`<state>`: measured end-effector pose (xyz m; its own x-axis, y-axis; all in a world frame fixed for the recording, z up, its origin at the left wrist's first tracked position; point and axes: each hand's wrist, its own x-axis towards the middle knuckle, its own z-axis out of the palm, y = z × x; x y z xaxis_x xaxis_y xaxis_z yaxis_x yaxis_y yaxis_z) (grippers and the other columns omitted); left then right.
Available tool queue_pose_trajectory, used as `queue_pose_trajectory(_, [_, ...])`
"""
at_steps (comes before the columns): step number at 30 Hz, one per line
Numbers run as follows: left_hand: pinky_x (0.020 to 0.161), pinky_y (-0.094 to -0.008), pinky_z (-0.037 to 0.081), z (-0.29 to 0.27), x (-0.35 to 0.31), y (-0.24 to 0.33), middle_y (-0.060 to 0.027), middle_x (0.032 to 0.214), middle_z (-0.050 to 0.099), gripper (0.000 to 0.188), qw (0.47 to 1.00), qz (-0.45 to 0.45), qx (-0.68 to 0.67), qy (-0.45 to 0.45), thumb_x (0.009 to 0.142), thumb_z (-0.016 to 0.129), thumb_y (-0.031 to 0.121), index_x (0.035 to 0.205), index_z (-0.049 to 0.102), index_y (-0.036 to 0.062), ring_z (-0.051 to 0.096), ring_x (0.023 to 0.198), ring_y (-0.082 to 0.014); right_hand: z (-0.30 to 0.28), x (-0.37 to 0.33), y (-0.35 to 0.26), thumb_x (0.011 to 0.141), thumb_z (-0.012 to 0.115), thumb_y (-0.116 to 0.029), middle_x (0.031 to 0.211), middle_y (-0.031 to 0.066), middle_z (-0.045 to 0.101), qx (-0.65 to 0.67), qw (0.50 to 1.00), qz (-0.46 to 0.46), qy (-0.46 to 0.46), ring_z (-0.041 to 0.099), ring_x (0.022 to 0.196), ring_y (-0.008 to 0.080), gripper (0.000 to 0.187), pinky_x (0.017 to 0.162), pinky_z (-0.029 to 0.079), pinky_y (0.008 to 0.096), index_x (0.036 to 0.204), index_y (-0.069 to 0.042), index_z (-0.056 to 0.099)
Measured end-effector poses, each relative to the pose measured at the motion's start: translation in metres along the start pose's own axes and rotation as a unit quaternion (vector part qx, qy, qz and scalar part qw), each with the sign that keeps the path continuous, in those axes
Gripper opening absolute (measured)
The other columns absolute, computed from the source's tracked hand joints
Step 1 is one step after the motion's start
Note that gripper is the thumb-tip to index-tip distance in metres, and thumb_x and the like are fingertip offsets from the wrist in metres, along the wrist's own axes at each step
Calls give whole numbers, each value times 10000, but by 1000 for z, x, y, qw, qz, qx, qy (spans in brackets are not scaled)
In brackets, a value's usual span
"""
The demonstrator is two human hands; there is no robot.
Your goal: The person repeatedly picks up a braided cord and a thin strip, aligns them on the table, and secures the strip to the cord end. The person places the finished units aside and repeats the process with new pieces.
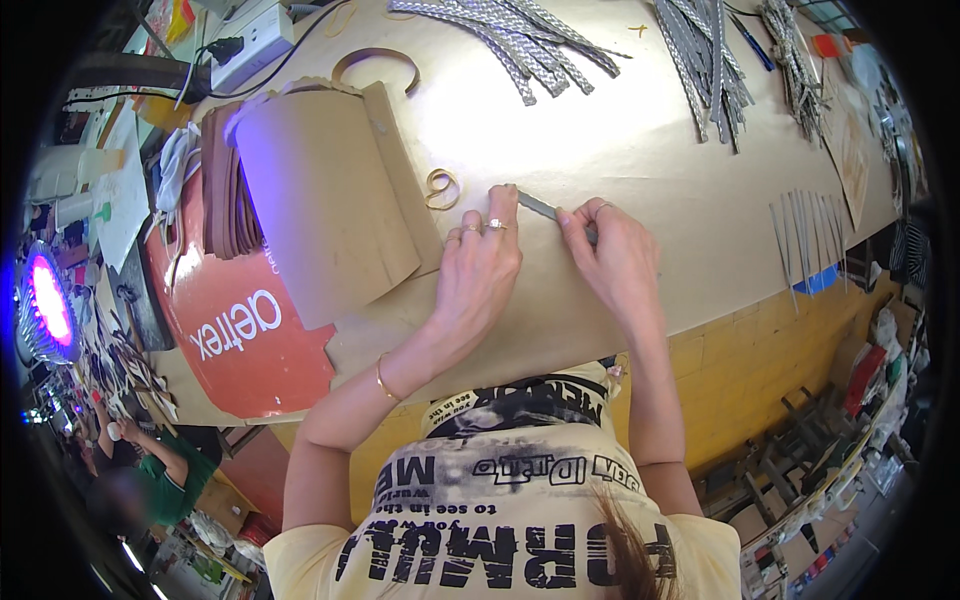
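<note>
A narrow grey strip (538, 205) stretches between my two hands over the brown-covered table. My left hand (480, 255) has its index finger straight, with the tip on the strip's left end; the other fingers curl in and the thumb is hidden. On the other end, my right hand (618, 262) pinches the strip between thumb and fingers, and part of it shows beneath the palm. Just left of my left hand lies a coiled tan band (441, 189). Beyond the hands are braided grey strips (525, 45) in a loose pile.
At left, large brown sheets (325, 190) lie beside stacked dark brown pieces (228, 185) and a red board (250, 350). More braided strips (705, 65) and a blue pen (752, 42) lie far right. Thin strips (808, 235) hang over the right edge. Another person (165, 470) is at lower left.
</note>
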<state>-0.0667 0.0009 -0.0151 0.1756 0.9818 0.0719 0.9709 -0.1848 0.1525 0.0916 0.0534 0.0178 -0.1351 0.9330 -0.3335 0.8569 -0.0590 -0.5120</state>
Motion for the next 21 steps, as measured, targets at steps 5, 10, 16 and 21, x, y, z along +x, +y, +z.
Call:
queue_pose_trajectory(5, [746,-387,533,-1,-2,-2,-128,1215,548,569,999,-20,-47,6,758,647,44,1310,553,-54,598,899,-277,0,0,0,951,615,-318,775,149,673,-8,1000,-7,-2,658,720,339,313,677,496,449,825,-34,657])
queue_pose_trajectory(10, [989,-438,435,2,-10,-3,-92,1398,516,560,997,-15,-25,66,782,658,112,1325,570,10,575,1120,-255,0,0,-1,952,611,-318,788,156,678,-8,1000,-12,4,662,736,351,323,687,502,454,821,-27,658])
queue_pose_trajectory(16, [1174,-504,267,16,-12,2,-108,1566,373,572,985,43,-167,-23,909,609,147,1453,459,53,331,1453,-318,2,0,1,947,621,-322,784,167,680,-11,1000,-15,15,664,727,356,325,669,504,455,815,-29,669])
queue_pose_trajectory(21, [1182,-506,261,18,-12,-1,-119,1582,333,604,985,52,-158,-39,941,579,193,1503,386,87,328,1449,-320,-8,-13,15,949,626,-347,707,169,662,-11,999,38,23,655,669,343,357,633,490,442,801,-26,674])
